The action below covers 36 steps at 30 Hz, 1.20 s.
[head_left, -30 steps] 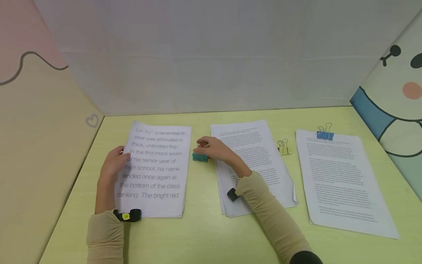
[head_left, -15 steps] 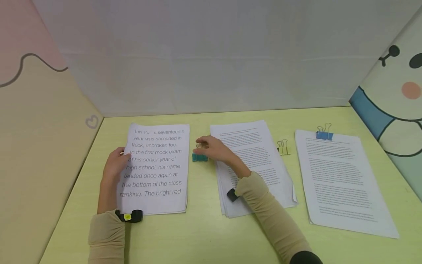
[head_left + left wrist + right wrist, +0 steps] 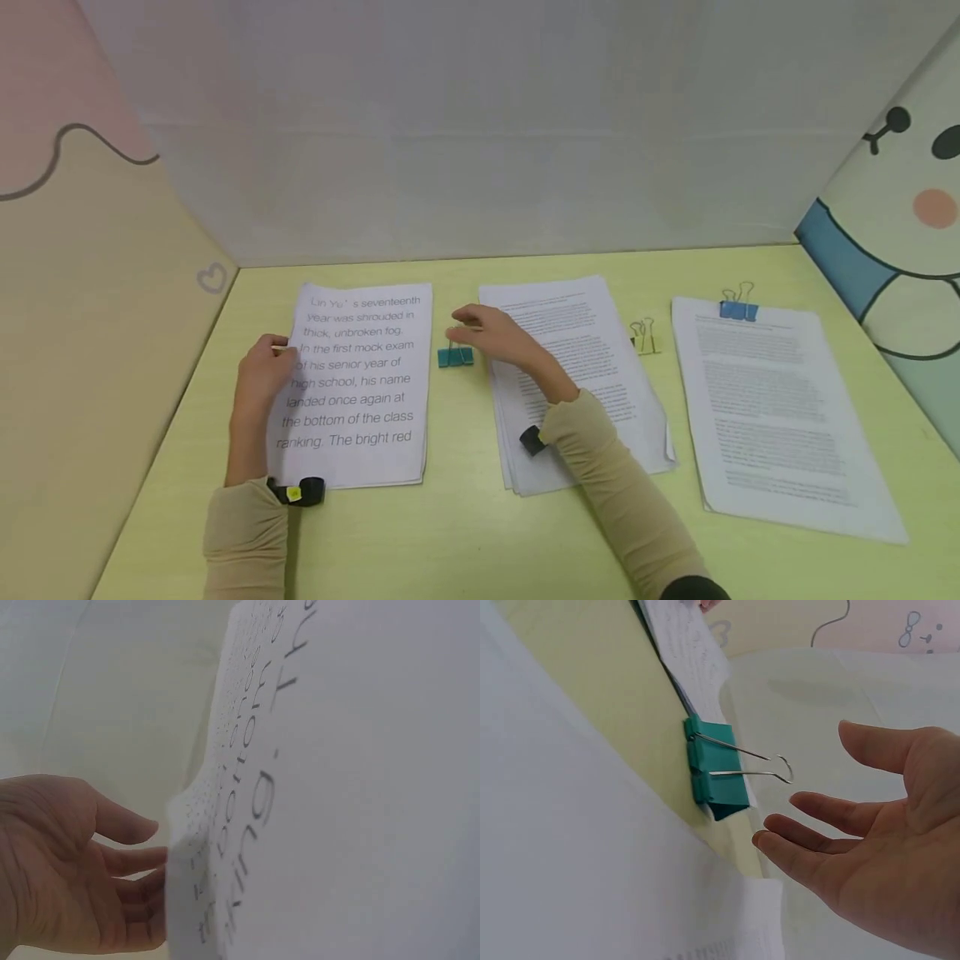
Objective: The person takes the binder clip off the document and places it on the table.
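In the head view, my left hand [image 3: 264,372] rests at the left edge of a large-print paper stack [image 3: 352,392]. The left wrist view has the fingertips against the sheets' edge [image 3: 180,877], partly hidden by paper, with the thumb free of it. A teal binder clip [image 3: 455,357] stands on the table between two stacks, its wire handle [image 3: 784,776] pointing out. Just beside that handle hovers my right hand [image 3: 498,335], fingers spread loosely and holding nothing; the right wrist view has a gap between fingertips and wire.
Under my right forearm lies a small-print stack [image 3: 555,312]. Right of it is a yellow binder clip [image 3: 646,337], partly at the stack's edge. Farther right, a blue binder clip [image 3: 738,310] sits on the top of another stack [image 3: 780,417]. A pale wall [image 3: 480,183] rises behind the table.
The large-print stack has shifted and turned slightly, its lower edge now higher, with my left hand moving a little right. My right hand has drawn slightly off the teal clip.
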Available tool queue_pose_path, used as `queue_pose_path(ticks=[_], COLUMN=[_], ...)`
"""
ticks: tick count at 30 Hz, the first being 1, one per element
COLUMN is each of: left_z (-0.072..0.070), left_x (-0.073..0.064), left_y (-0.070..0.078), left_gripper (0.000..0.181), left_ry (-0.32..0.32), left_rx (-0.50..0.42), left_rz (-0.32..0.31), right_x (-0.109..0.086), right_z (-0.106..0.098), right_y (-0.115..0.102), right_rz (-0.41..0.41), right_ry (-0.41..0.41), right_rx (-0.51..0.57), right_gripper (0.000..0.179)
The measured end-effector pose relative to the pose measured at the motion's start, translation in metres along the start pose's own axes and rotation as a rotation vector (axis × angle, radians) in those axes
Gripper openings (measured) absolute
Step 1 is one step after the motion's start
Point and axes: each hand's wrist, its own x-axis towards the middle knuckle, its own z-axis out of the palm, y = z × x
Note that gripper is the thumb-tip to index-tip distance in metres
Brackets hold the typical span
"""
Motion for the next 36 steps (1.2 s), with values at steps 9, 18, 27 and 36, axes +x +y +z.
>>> queue_pose_path(ticks=[9, 18, 27, 36], left_z=[-0.012, 0.007, 0.048, 0.111], left_x=[-0.018, -0.041, -0.052, -0.078], left_y=[0.031, 0.078, 0.125, 0.172], left_gripper=[0.054, 0.045, 0.036, 0.030], left_ry=[0.104, 0.102, -0.044, -0.204], left_rx=[0.051, -0.029, -0.060, -0.090], left_rz=[0.149, 0.329, 0.516, 0.702], right_x=[-0.030, -0.075, -0.128, -0.164], right_z=[-0.054, -0.118, -0.157, -0.173], right_y=[0.003, 0.024, 0.065, 0.094], right_rz=[0.010, 0.109, 0.200, 0.286], right_ry=[0.170, 0.324, 0.464, 0.633], right_rx=[0.032, 0.016, 0.130, 0.116], right_gripper=[0.052, 0.053, 0.064, 0.064])
